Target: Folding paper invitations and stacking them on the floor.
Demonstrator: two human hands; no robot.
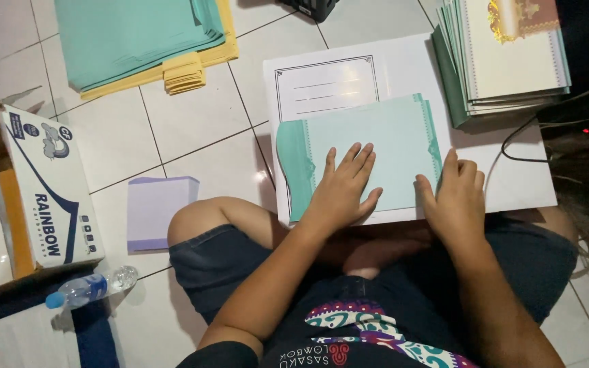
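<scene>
Teal paper, a folded card [369, 146] with scalloped side borders, lies in the middle of the frame on a white board [512, 184] that rests across the person's lap. The left hand [342, 191] lies flat on the card's lower middle, fingers spread and pressing down, its grip open on nothing. The right hand [455, 197] sits at the card's lower right corner, fingers curled over the edge; whether it pinches the card is hard to tell from here. A white sheet with a printed black frame [325, 85] lies just above the card, partly under it. At upper right stands a stack of green-edged cards [506, 61]; at upper left, teal sheets over yellow envelopes [138, 41]. A lilac envelope [158, 211], a cardboard box [49, 191] and a plastic bottle [90, 287] lie on the tiled floor at left.
</scene>
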